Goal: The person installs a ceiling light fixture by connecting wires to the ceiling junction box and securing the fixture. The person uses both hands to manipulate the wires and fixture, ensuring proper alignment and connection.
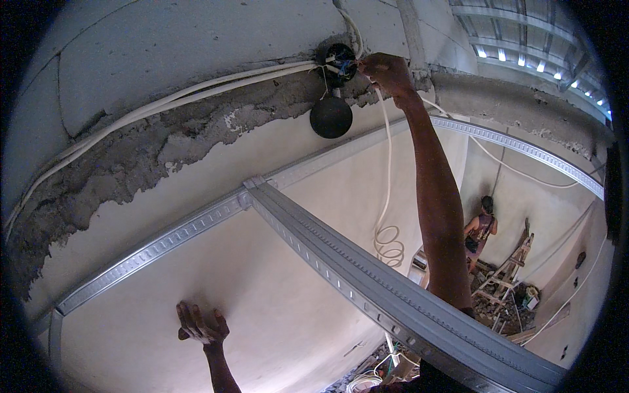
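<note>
High on the wall, a round black junction box (340, 64) holds a bundle of thin wires, some of them blue. At the box's right edge my right hand (388, 73) is closed, thumb and fingers pinching a wire there; its tip is too small to make out. Below the box hangs a round black lid (331, 118). White cables (216, 84) enter the box from the left, and another white cable (386, 150) drops from beneath my right hand into loose coils. Lower left, my left hand (202, 325) rests against the pale plastered wall (275, 288), fingers spread, holding nothing.
A metal ceiling channel (314, 245) runs diagonally in front of me, joined to a perforated metal wall rail (154, 255). Far below on the right, a person (481, 229) stands near a wooden trestle (506, 275) amid rubble. Coiled cable (363, 381) lies at the bottom.
</note>
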Motion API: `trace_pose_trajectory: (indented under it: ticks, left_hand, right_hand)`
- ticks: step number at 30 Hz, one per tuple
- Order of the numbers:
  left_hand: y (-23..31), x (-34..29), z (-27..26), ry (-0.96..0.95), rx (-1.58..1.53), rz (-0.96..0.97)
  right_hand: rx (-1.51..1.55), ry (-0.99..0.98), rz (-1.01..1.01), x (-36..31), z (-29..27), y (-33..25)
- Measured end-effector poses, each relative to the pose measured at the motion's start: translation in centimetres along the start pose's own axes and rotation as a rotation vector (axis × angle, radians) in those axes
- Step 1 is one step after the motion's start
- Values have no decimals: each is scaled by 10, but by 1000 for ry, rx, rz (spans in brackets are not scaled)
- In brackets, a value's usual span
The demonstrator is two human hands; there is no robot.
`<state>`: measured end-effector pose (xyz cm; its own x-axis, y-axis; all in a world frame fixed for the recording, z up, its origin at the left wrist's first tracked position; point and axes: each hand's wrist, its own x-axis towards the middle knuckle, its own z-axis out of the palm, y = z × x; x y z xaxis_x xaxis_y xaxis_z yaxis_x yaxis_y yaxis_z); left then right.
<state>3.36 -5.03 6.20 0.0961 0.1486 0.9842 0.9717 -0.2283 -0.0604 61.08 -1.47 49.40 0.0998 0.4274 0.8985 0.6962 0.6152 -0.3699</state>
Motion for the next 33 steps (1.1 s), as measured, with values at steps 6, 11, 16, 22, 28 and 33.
trace_pose_trajectory:
  ticks: [6,11,16,22,28,33]
  left_hand:
    - [27,38,-21,115,15,135]
    - [26,38,-26,114,19,127]
    - [23,35,-25,121,17,137]
    - [17,24,-29,103,71,125]
    - [22,29,-17,77,21,79]
    - [7,8,-9,35,-111,-15]
  right_hand:
    - [290,-82,159,-6,-2,5]
    - [132,-156,142,-2,-2,-9]
    - [37,-245,116,7,0,-7]
    - [273,-228,215,-3,15,-7]
    - [282,-50,-86,-19,15,33]
    - [99,106,-74,-7,27,14]
